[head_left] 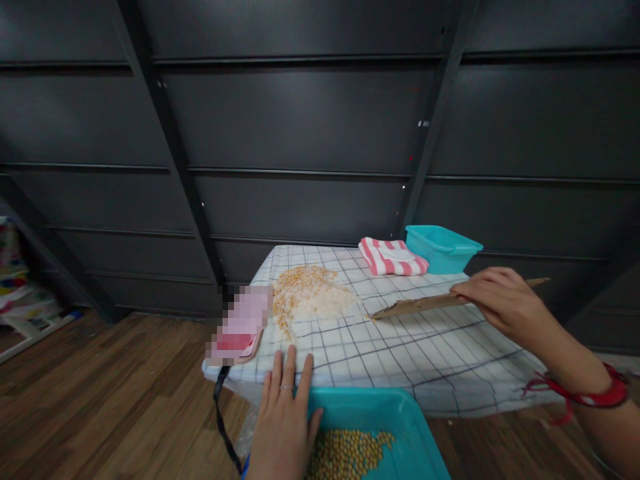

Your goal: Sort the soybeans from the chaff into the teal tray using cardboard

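My right hand (505,303) grips a strip of brown cardboard (417,306), its far end down on the checked tablecloth (345,363). At that tip lie a few yellow grains. A spread of yellow, bean-like grains (305,275) mixed with a pale, rice-like heap (327,303) covers the left part of the cloth. My left hand (284,420) is open, fingers stretched toward the cloth's near edge, thumb by the rim of a teal bin (363,395). Greenish-yellow beans (350,450) lie inside that bin. Whether my left palm presses on the rim is hidden.
A pink phone-like object (245,323), partly blurred out, lies at the table's left edge with a black strap (220,413) hanging down. At the back right are a folded red-and-white striped towel (393,257) and a second teal bin (443,250). A dark panelled wall (300,120) stands behind.
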A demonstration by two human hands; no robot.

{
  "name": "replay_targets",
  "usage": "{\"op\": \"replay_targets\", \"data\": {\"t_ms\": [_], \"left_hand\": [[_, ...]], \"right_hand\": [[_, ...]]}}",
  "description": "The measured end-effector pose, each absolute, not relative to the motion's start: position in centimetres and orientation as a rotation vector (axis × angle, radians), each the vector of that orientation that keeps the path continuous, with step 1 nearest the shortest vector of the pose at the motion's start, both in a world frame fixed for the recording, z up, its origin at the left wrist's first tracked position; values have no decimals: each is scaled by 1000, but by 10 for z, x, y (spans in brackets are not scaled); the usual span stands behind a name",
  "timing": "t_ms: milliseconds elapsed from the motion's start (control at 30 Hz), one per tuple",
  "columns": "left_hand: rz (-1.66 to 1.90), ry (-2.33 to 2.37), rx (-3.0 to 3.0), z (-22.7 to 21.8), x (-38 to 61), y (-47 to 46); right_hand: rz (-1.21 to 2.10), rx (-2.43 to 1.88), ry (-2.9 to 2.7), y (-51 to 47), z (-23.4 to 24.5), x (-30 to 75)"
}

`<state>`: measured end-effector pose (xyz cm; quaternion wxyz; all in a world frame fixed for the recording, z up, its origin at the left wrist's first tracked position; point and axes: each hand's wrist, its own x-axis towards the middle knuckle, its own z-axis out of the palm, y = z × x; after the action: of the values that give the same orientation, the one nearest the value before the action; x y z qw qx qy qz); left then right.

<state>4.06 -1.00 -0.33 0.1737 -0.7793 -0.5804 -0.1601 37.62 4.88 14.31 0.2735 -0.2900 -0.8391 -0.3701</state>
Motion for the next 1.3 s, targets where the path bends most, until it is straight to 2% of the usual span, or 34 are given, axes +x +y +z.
{"op": "replay_targets", "data": {"t_ms": [400, 1300], "left_hand": [[-393, -1629, -2225, 3, 43, -9], [-531, -1594, -2184, -10, 38, -8]], "right_hand": [[-981, -767, -2223, 58, 141, 362], [-1092, -728, -2272, 33, 145, 354]]}}
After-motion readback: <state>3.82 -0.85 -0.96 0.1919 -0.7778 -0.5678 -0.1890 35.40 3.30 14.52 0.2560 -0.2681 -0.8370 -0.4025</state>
